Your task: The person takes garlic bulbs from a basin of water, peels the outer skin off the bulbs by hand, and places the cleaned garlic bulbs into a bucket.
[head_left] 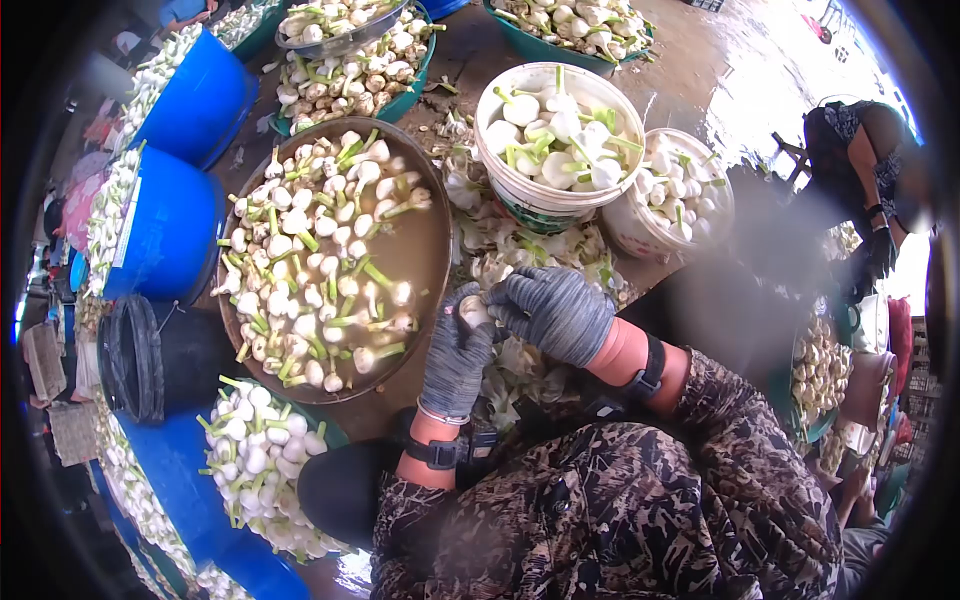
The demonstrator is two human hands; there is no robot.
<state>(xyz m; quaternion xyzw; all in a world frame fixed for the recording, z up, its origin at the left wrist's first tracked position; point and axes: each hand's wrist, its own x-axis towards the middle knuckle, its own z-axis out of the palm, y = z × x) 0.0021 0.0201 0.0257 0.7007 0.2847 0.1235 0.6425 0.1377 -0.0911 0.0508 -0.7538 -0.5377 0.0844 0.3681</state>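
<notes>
Both of my hands wear grey gloves and meet above a heap of peeled skins. My left hand is wrapped round a whitish garlic bulb. My right hand has its fingers closed together at the bulb's right side; what they pinch, if anything, is too small to make out. Left of my hands, a wide round basin holds bulbs with green stems in murky water. Beyond my right hand, a white bucket is full of peeled bulbs.
A second white bucket of bulbs adjoins the first. Blue tubs and a black bucket line the left side. Green basins of bulbs stand at the top. At the right, a person bends over, wearing dark gloves.
</notes>
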